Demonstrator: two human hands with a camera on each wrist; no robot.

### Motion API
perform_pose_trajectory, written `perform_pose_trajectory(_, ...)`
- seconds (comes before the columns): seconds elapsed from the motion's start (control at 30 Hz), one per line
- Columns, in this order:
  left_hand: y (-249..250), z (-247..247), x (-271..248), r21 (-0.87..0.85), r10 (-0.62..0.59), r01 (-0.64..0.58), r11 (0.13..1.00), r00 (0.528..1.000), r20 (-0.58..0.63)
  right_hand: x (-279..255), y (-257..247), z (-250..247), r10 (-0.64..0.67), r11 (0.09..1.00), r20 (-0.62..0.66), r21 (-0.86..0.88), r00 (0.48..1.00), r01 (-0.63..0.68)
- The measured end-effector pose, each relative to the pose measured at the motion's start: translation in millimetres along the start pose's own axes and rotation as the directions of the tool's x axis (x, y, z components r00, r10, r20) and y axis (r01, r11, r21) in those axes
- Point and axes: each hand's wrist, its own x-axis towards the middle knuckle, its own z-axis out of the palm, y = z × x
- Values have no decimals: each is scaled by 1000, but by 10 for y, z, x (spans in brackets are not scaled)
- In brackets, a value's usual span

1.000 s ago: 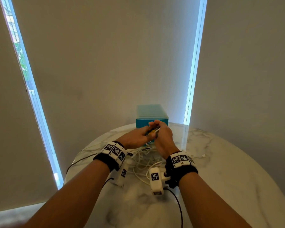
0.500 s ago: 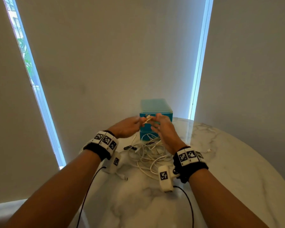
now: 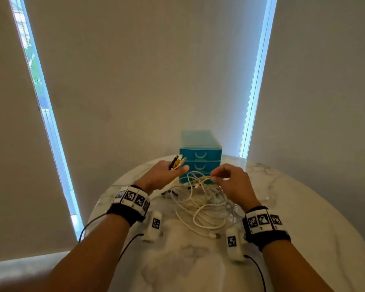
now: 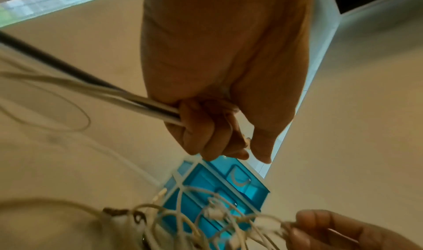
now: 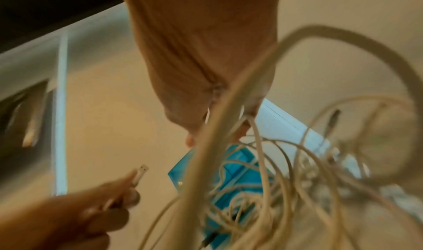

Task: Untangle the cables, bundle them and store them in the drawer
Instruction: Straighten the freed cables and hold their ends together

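Note:
A tangle of white cables (image 3: 204, 209) lies on the round marble table (image 3: 303, 239), in front of a blue drawer unit (image 3: 200, 154) with its drawers closed. My left hand (image 3: 169, 172) grips a bunch of cable ends (image 3: 176, 162), white and black, whose plugs stick up past the fingers. In the left wrist view those cables (image 4: 114, 94) run out of the curled fingers. My right hand (image 3: 223, 175) pinches several white strands (image 3: 200, 179) lifted off the tangle. The right wrist view shows loops of cable (image 5: 263, 145) hanging from that pinch.
The blue drawer unit stands at the table's far edge against drawn beige blinds (image 3: 145, 81). Bright window strips (image 3: 255, 81) show on either side. A loose white plug (image 3: 268, 198) lies to the right of the tangle. Black camera leads (image 3: 259, 272) run from both wrists.
My hands have parted: the left moved left and up with the bunched cable ends, the right moved right and now pinches strands from the tangle. The head view dropped slightly, showing the drawer fronts.

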Motion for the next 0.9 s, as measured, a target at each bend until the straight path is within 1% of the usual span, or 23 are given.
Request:
perform_pose_trajectory(0.03, -1, 87, 31, -38, -8, 7, 999, 1000, -16, -25, 79, -23, 51, 990, -93, 136, 994, -38)
perform_pose_trajectory(0.07, 15, 169, 56, -75, -11, 9, 997, 1000, -24, -49, 157, -19, 123, 952, -150, 296, 981, -74)
perform_pose_trajectory(0.13, 69, 332, 94, -140, -22, 19, 990, 1000, -17, -106, 288, 24, 267, 822, -172, 555, 948, -131)
perform_pose_trajectory(0.17, 92, 409, 109, -178, -18, 17, 984, 1000, -8, -132, 334, 49, 311, 766, -165, 627, 936, -144)
perform_pose_trajectory(0.23, 158, 542, 101, -264, -13, 15, 964, 1000, 9, -170, 380, 91, 346, 701, -148, 697, 927, -150)
perform_pose_trajectory(0.3, 201, 655, 104, -327, -8, 17, 945, 1000, 29, -186, 358, 96, 332, 686, -143, 715, 932, -135)
perform_pose_trajectory(0.37, 219, 747, 101, -384, -8, 18, 923, 1000, 27, -200, 317, 97, 289, 707, -131, 697, 948, -119)
perform_pose_trajectory(0.5, 138, 854, 92, -448, -52, 4, 894, 994, -95, -242, 254, 87, 173, 755, -56, 649, 983, -96)
perform_pose_trajectory(0.57, 101, 861, 100, -462, -68, 0, 887, 989, -131, -249, 256, 90, 120, 794, -4, 601, 993, -94)
perform_pose_trajectory(0.63, 67, 839, 110, -460, -77, -5, 888, 984, -159, -241, 263, 105, 110, 832, 48, 542, 993, -118)
perform_pose_trajectory(0.7, 26, 814, 110, -472, -78, -21, 882, 979, -190, -230, 271, 110, 140, 854, 60, 498, 988, -151)
perform_pose_trajectory(0.77, -27, 795, 97, -555, -58, -47, 830, 984, -170, -223, 278, 102, 159, 864, 50, 477, 986, -164)
perform_pose_trajectory(0.83, -56, 773, 88, -685, -41, -45, 727, 993, -108, -228, 292, 93, 151, 858, 41, 490, 988, -152)
perform_pose_trajectory(0.9, -66, 723, 102, -791, -51, -20, 611, 997, -64, -235, 297, 79, 153, 836, 45, 527, 987, -153)
